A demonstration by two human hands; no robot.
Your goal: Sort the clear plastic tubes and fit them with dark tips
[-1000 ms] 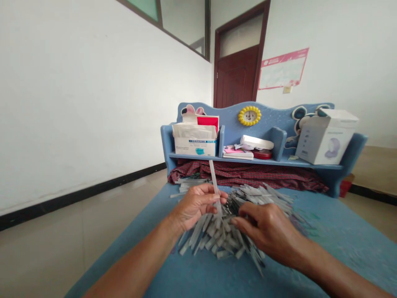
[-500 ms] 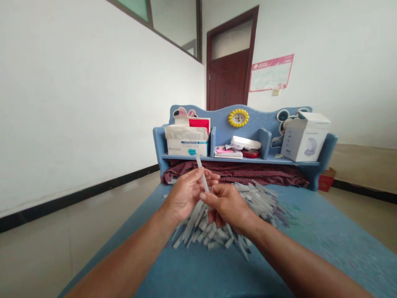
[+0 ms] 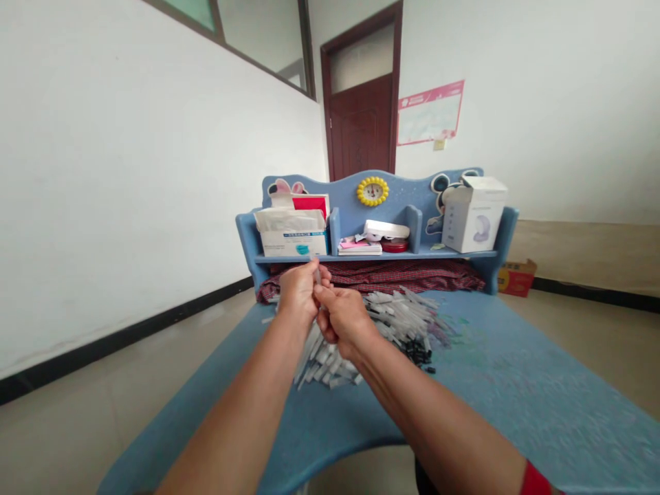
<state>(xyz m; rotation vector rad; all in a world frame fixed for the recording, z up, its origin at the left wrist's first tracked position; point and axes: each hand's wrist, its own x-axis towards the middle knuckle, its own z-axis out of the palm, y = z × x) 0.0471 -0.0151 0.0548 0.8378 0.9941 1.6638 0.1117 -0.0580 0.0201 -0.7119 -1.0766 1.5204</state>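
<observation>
Got a thin tube [image 3: 317, 276] pinched in fingers of left hand [image 3: 298, 290] and right hand [image 3: 346, 315], probably light, stiffish, kinda slick, best gripped mid-length.

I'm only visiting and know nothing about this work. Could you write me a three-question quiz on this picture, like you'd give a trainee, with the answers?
1. True or false: the left hand and the right hand are wide apart.
2. What lies beneath the shelf?
A) a green towel
B) a red checked cloth
C) a row of books
3. Fill in the blank: seen from the person's seat, the white carton with a purple picture stands near the ___ end of the shelf.

Key:
1. False; they are close together at a slim translucent strip.
2. B
3. right
</observation>
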